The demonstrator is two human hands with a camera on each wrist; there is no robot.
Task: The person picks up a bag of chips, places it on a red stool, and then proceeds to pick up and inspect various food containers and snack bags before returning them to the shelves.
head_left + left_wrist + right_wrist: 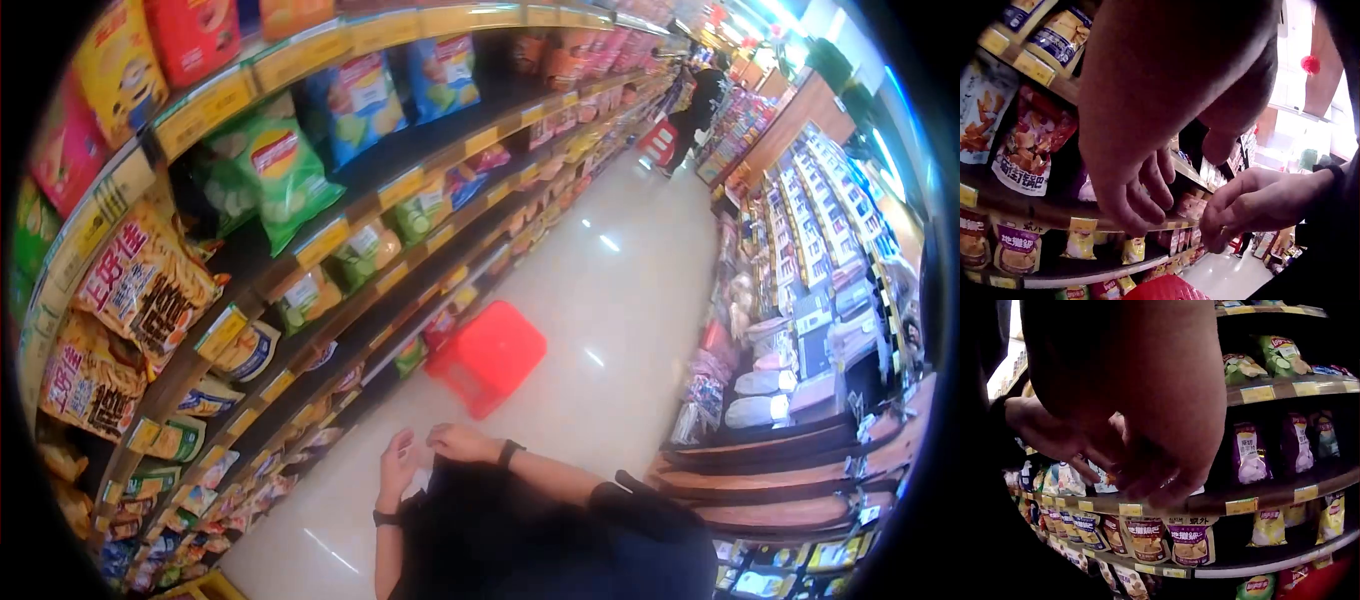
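Observation:
My left hand (400,468) is held up in front of my body, its fingers loosely bent and nothing seen in it. Close beside it is my right hand (462,443), bent at the wrist with its fingers loosely curled. In the left wrist view the left fingers (1147,194) hang down in front of the snack shelf, and the right hand (1241,209) points in toward them. The right wrist view shows the right hand dark and partly overlapping the left hand (1054,431). A red shopping basket (500,350) stands on the floor just beyond both hands.
Long snack shelves (330,235) run along the left, with chip bags (285,170) and pouches (1191,540). On the right is a rack of packaged goods (820,320). A pale shiny floor (600,290) lies between. Farther down the aisle a person (695,105) stands by another red basket (658,143).

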